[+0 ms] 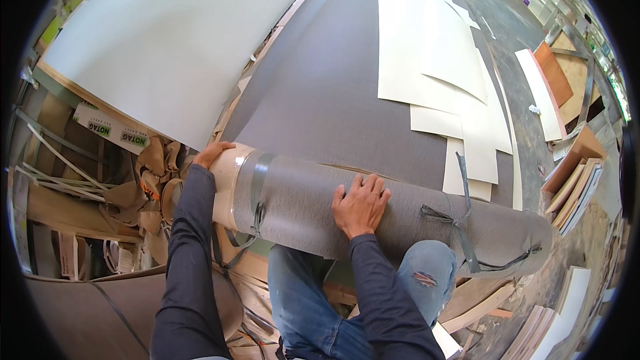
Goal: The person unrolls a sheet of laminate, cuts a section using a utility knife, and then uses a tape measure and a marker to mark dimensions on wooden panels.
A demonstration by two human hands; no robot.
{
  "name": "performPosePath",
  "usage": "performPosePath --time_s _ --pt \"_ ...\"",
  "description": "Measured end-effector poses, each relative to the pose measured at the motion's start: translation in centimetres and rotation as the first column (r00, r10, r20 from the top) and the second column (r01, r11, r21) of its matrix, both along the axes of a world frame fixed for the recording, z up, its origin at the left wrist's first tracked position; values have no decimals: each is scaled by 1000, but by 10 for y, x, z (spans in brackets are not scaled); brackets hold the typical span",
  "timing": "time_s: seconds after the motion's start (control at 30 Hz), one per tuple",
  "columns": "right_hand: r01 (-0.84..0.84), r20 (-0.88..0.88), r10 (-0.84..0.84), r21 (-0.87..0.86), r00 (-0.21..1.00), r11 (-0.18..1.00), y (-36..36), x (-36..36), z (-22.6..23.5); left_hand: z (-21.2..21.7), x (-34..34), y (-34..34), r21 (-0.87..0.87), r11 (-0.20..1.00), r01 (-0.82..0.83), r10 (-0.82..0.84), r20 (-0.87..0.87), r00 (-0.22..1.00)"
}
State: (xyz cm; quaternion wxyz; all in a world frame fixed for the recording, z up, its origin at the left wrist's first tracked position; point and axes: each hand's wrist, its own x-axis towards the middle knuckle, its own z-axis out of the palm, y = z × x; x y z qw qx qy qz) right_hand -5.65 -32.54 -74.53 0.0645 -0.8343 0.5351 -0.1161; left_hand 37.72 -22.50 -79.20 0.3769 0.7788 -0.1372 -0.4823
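Left hand (212, 154) cups the pale end (227, 183) of the grey laminate roll (373, 217), fingers curled over the rim, likely bracing it against sliding. Roll lies across the person's knees (427, 273), tied with grey straps (460, 220) so it stays wound. Right hand (360, 205) rests flat on top of the roll, fingers spread, pressing down, not clamped. Beyond the right hand, a flat grey sheet (320, 93) carries cream offcuts (433, 60). Left of the left hand: scrap paper and strips (143, 180).

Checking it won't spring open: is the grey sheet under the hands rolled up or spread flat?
Rolled up: the grey roll is a tube bound with grey ties.
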Motion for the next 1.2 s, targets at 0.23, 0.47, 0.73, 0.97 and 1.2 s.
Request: performPosePath --time_s 0.23,0.47,0.73,0.97,1.2 --pt "-71 10 70 34 997 997 16 0 -15 -15 15 37 -166 976 -140 115 -152 982" --pt "-75 36 74 34 997 997 37 -21 -10 -11 -15 61 -301 925 -234 76 -456 887" --pt "-56 68 57 -11 996 998 37 -22 -12 -17 -9 52 -239 956 -171 179 12 984" --pt "-74 69 79 -74 994 994 35 -18 -15 53 -40 62 -70 997 24 61 959 276" --pt "-88 68 89 -12 994 996 32 -13 -3 73 -37 257 -683 718 -133 689 724 4"
